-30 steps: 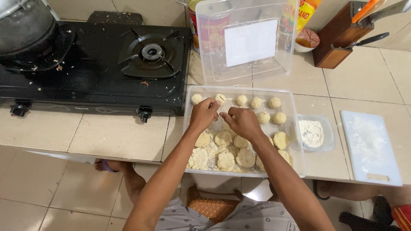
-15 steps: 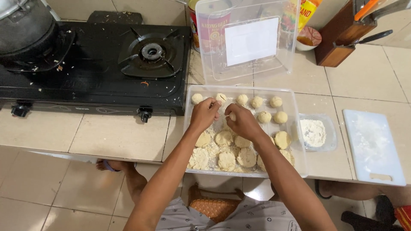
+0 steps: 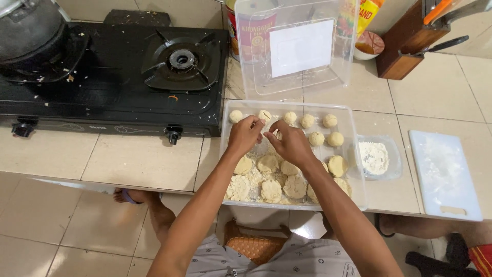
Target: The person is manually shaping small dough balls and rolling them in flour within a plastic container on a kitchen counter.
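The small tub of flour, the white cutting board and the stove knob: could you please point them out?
Tub of flour (image 3: 375,157), head view, on the flour.
White cutting board (image 3: 444,172), head view, board's middle.
Stove knob (image 3: 173,136), head view, knob's front.

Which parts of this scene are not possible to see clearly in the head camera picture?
- What the left hand and right hand pinch between them: the fingers cover it.
- Some dough pieces in the clear tray: the forearms lie over them.
- The dark pot on the stove: cut off by the top left edge.
- The knife block: cut off by the top edge.
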